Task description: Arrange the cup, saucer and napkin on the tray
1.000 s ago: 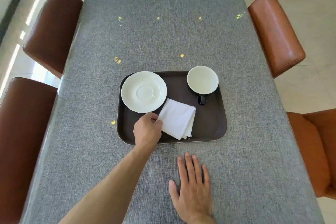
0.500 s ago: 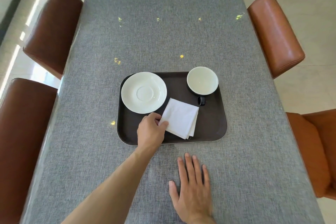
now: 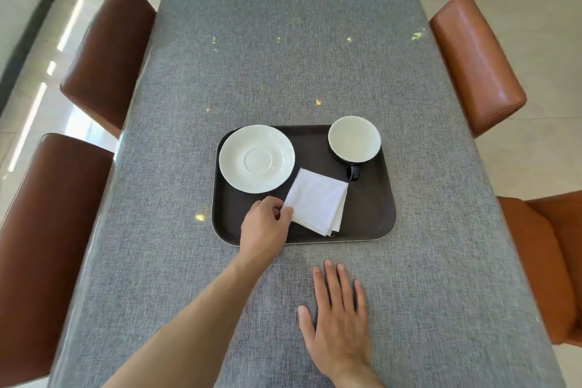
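While your left hand [image 3: 263,225] pinches the near-left corner of the folded napkin [image 3: 318,201] on the tray [image 3: 371,214], fingers closed narrow on the cloth, placing it looks like the step in hand. Saucer [image 3: 256,158]: far left, napkin touching its rim. Cup [image 3: 354,138]: far right. Next: square it, release. Right hand [image 3: 338,321]: flat on the table, fingers spread, holding nothing.

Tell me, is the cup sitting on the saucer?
Apart. The head view shows bare dark tray between the cup and the saucer.
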